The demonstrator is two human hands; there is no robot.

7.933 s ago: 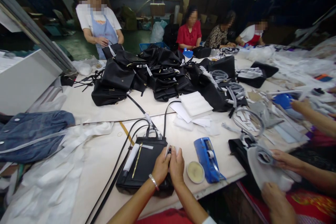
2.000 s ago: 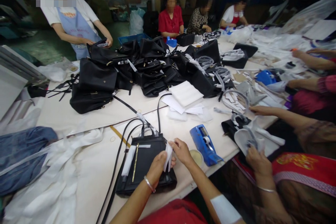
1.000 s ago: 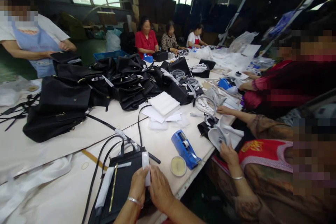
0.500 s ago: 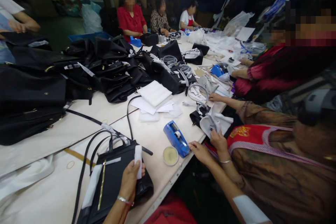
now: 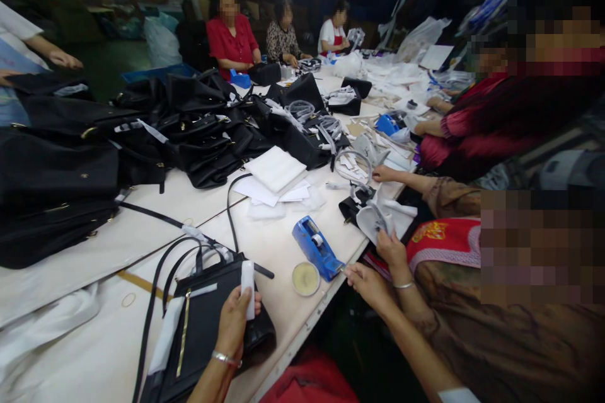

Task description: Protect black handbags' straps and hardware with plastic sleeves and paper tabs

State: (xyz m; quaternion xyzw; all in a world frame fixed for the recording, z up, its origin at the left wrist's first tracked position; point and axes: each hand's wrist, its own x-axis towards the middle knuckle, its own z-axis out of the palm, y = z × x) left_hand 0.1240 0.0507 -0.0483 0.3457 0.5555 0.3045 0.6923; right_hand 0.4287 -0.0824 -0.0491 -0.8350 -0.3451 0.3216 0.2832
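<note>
A black handbag (image 5: 203,321) with a gold zip lies on the table in front of me, its handles and a long strap trailing to the left. My left hand (image 5: 236,316) is closed on its right edge, thumb pressed on a white wrapping strip (image 5: 247,283) there. To the right stands a blue tape dispenser (image 5: 314,249) with a roll of tape in it. At its cutting end my right hand (image 5: 369,285) is pinched on the end of the tape, just off the dispenser. A round tin of yellowish stuff (image 5: 305,279) sits beside the dispenser.
Black bags (image 5: 198,145) are heaped across the table's far left. White sheets (image 5: 275,170) are stacked mid-table. A co-worker close on my right handles a bag with clear-wrapped handles (image 5: 373,214). Other people sit around the table. Its front edge (image 5: 307,330) runs diagonally by me.
My right hand has drawn slightly away from the dispenser, to the right. My left hand keeps its hold on the handbag. At far left, a person's hand has shifted outward over a bag.
</note>
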